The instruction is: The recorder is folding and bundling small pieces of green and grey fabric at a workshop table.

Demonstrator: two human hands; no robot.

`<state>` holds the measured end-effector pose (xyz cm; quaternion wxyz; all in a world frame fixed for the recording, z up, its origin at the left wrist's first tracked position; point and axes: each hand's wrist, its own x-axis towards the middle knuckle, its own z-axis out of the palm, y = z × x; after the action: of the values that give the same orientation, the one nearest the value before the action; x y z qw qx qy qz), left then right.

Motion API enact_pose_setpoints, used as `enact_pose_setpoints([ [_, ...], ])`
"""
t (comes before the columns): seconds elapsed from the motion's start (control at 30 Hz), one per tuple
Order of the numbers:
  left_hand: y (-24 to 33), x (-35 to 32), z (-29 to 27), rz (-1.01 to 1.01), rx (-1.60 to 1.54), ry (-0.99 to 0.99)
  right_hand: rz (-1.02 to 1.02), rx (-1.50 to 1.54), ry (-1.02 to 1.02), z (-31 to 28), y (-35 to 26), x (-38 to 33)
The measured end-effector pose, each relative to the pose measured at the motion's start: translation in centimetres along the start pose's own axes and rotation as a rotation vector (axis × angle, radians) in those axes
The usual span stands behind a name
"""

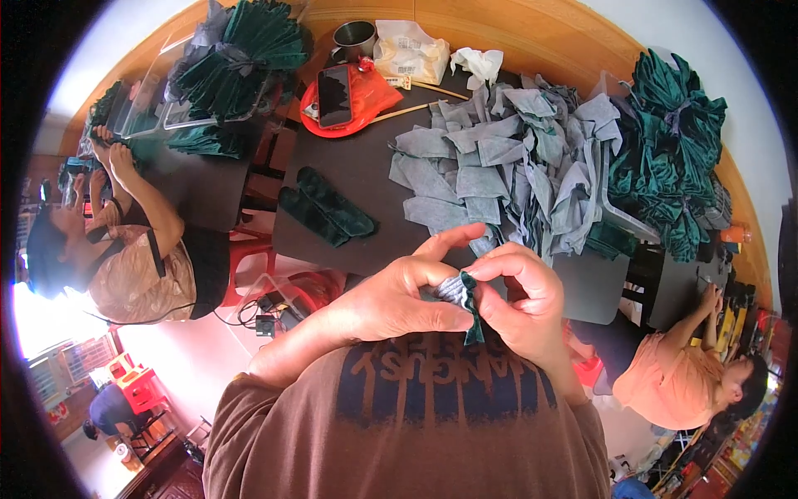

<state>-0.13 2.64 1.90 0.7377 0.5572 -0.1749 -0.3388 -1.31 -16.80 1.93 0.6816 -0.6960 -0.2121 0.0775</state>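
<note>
Close to my chest, my left hand and my right hand pinch a small piece of dark green velvet fabric between them. Its pale grey inner side shows gathered into folds near the left fingers. On the table beyond, two green velvet pieces lie side by side, left of my hands. A large heap of grey fabric pieces spreads just past my fingertips.
A red plate bears a phone. Behind it stand a metal mug and a tissue pack. Bundled green velvet piles up at right, more at far left. People work on both sides.
</note>
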Motion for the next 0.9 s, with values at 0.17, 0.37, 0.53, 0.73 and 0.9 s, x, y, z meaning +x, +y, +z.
enact_pose_setpoints([
  [0.17,0.1,-0.3,0.4,-0.001,0.111,0.072,0.132,0.198,0.071,1.1,0.7,-0.1],
  [0.37,-0.1,-0.6,0.6,0.054,0.159,0.148,0.176,0.277,0.068,1.5,0.7,0.1],
  [0.53,-0.9,-0.5,0.6,0.212,0.199,0.232,0.169,0.342,0.045,1.8,1.0,0.4],
  [0.73,-1.2,-0.4,1.0,0.289,0.282,0.4,0.151,0.33,0.043,2.2,1.2,0.4],
  [0.9,-1.5,-0.1,0.8,0.319,0.626,0.549,-0.021,0.059,0.108,2.1,1.9,0.8],
])
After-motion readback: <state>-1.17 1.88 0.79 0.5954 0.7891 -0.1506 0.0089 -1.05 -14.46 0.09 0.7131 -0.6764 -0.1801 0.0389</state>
